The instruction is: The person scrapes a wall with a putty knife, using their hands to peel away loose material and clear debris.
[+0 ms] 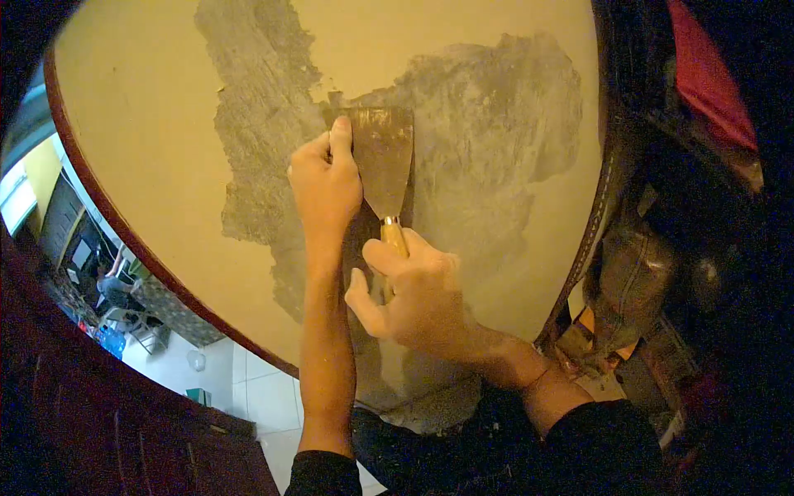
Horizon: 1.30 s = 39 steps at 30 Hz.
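Observation:
A putty knife with a broad, stained metal blade and a wooden handle lies against a yellow wall, blade upward. My right hand is closed loosely around the handle, its thumb apart to the left. My left hand is closed at the blade's upper left corner, thumb pressed along that edge; its curled fingers partly hide the contact. Around the blade the wall shows a rough grey patch on the left and another grey patch on the right. Ragged paint borders the blade's top left.
Dark red trim edges the wall on the left. Past it are a white tiled floor and a distant person. Dark clutter crowds the right side, below a red cloth.

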Motion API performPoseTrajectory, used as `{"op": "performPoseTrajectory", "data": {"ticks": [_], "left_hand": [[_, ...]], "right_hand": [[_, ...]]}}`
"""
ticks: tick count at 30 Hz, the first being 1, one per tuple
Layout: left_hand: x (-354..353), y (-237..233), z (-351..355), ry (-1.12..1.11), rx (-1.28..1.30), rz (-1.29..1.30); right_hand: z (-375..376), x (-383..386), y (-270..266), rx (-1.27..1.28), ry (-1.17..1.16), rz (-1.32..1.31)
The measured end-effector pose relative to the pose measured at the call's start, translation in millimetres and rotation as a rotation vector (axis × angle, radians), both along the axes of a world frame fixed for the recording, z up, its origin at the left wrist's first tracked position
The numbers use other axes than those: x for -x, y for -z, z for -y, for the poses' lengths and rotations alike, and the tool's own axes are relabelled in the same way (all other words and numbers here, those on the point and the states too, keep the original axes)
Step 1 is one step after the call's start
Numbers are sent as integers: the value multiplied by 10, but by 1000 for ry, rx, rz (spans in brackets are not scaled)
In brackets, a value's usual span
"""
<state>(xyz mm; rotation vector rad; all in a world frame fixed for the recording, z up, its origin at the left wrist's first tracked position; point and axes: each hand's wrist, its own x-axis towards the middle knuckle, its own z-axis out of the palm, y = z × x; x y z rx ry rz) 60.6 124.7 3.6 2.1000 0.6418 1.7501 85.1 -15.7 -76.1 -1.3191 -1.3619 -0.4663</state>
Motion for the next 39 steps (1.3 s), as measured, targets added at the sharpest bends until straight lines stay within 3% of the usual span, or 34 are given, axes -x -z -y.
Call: {"op": "performPoseTrajectory", "data": {"ticks": [4,11,14,18,20,37,39], "left_hand": [[-17,-154,-49,30,7,37],[-36,-82,67,-86,-22,44],[-92,-259,-7,-24,28,12],[-73,-38,39,-66,-52,-24],[-107,54,83,35,28,76],[-211,-13,101,14,34,12],[-225,-13,97,102,97,66]], "right_hand": [[-90,-32,-118,-135,35,16],[-47,-42,-42,-54,7,-15],[-101,-78,-112,-68,47,4],[-69,-79,55,-74,29,-11],[-39,-76,84,-97,15,-24],[15,-155,17,-103,69,-17],[6,-138,2,-103,62,-24]]}}
